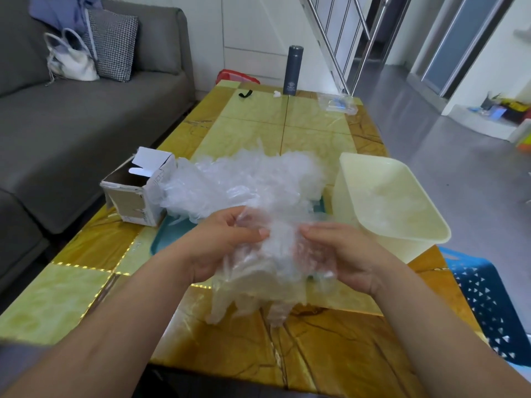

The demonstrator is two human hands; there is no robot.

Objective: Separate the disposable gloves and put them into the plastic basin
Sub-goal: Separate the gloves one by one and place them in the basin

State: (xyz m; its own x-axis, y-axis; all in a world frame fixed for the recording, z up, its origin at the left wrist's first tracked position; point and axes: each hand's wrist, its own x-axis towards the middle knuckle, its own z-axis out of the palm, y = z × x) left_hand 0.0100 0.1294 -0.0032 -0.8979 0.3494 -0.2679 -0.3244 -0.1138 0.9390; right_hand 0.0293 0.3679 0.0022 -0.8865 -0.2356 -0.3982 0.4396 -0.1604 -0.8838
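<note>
A: So the forearms [115, 326] are cut off at the bottom. The left hand [227, 242] and right hand [342, 254] both pinch one wad of gloves [275, 271] over the table [330, 354], right fingers [316, 229] hazy behind film.
B: How many gloves?
A: Can't tell. A bigger pile [250, 182] sits behind, between box [135, 196] and basin [344, 196]; something filmy inside the basin.

2 hands are shown, the left hand [227, 242] and the right hand [344, 251]. Each continues into a bare forearm: left forearm [115, 326], right forearm [431, 326]. The left thumbnail [263, 232] is short, rounded and pale. Grey fabric [20, 354] adjoins the left arm; whether it is a sleeve cannot be told.
</note>
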